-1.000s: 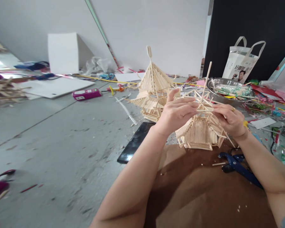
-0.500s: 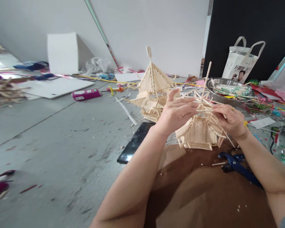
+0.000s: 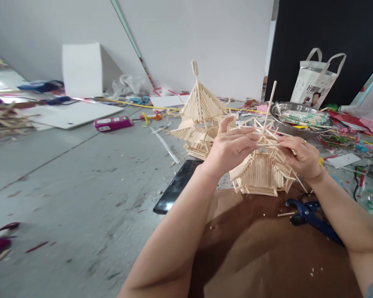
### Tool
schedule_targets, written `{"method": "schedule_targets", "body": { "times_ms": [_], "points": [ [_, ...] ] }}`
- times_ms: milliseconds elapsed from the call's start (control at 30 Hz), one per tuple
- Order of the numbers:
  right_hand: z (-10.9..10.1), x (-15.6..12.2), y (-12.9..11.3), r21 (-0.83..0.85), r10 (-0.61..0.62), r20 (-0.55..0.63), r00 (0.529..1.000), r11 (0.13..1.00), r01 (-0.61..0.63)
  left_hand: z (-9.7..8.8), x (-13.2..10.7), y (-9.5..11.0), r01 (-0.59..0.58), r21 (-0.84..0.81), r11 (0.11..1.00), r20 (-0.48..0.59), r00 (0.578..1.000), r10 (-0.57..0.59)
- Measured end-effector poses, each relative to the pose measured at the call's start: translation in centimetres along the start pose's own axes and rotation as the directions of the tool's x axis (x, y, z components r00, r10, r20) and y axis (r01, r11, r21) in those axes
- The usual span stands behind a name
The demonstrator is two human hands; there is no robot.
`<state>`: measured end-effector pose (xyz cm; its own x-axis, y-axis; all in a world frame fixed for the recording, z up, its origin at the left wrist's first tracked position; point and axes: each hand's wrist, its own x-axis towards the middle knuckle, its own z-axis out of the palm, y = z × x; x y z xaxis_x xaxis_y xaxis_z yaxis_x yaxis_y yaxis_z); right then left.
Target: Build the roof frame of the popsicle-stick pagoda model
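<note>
Over the nearer stick pagoda (image 3: 262, 176), standing at the far edge of the brown sheet (image 3: 276, 256), left hand (image 3: 231, 149) and right hand (image 3: 301, 155) pinch a thin stick (image 3: 268, 145), seemingly aligning it with the roof frame (image 3: 263, 132); the next move calls for a level hold.

Stick model (image 3: 262, 176), phone (image 3: 178, 187) L, tool (image 3: 312, 218) R, 2nd model (image 3: 202, 102) bhd L, bowl (image 3: 303, 132) bhd R

A white, two-handled carrier bag (image 3: 311, 82) stands before a black panel (image 3: 294, 29); a magenta, box-shaped device (image 3: 113, 123) lies on the grey floor (image 3: 81, 194) near a flat white board (image 3: 81, 112).
</note>
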<state>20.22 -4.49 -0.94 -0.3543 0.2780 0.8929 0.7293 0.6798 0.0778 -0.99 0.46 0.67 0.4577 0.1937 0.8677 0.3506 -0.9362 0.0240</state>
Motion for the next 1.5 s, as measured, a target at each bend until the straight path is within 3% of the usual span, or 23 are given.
{"method": "schedule_targets", "body": {
  "times_ms": [300, 633, 1500],
  "points": [
    [-0.05, 0.01, -0.05, -0.01, -0.008, 0.012, 1.0, 1.0, 0.008, 0.14, -0.04, -0.15, -0.088, 0.001, 0.996, -0.074, 0.993, 0.088],
    [-0.02, 0.01, -0.08, -0.01, -0.012, 0.007, 1.0, 1.0, 0.012, -0.17, -0.04, 0.02, -0.019, 0.014, 1.0, 0.007, 1.0, 0.019],
    [-0.15, 0.12, 0.01, -0.009, -0.041, 0.015, 0.999, 0.999, 0.041, -0.22, 0.02, 0.03, -0.043, 0.022, 0.999, 0.012, 0.999, 0.042]
  ]
}}
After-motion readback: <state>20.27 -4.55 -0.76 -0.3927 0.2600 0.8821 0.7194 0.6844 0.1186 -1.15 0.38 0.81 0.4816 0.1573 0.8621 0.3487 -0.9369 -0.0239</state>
